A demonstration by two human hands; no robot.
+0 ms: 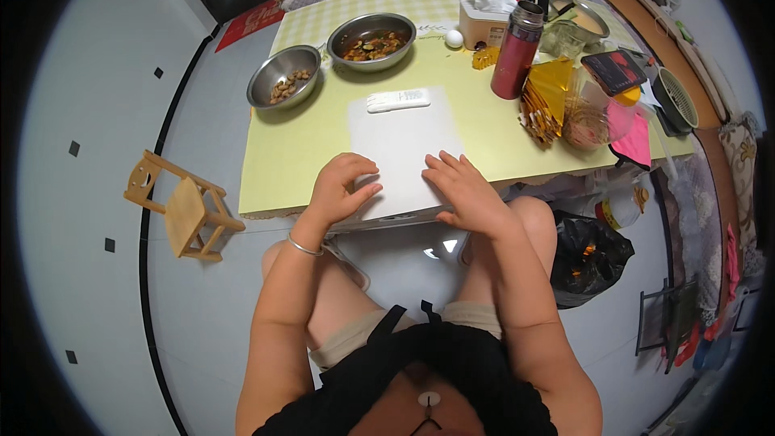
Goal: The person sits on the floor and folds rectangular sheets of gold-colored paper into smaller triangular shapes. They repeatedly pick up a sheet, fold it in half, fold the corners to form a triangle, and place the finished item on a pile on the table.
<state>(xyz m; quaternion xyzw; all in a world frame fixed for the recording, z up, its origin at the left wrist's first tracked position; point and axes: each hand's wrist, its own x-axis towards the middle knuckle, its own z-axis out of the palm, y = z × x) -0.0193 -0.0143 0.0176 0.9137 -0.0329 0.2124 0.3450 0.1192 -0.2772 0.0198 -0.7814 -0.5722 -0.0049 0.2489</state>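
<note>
A white sheet, seemingly paper point(404, 141), lies on the table near its front edge. My left hand point(343, 187) rests at its left side, fingers curved and thumb apart, holding nothing. Over the right side of the sheet is my right hand point(467, 194), its fingers spread and also without anything in them. Whether the fingertips press on the sheet I cannot tell. Across the far end of the sheet lies a slim white oblong object point(398, 101) with small markings; its kind is unclear. Both hands are well apart from it.
Behind the sheet stand a metal bowl of nuts point(284, 77) and a bowl of cooked food point(371, 42). A red flask point(517, 52), tissue box point(483, 24) and gold packet point(549, 93) crowd the right side. A small wooden chair point(187, 208) is at left; a black bag point(589, 254) sits below right.
</note>
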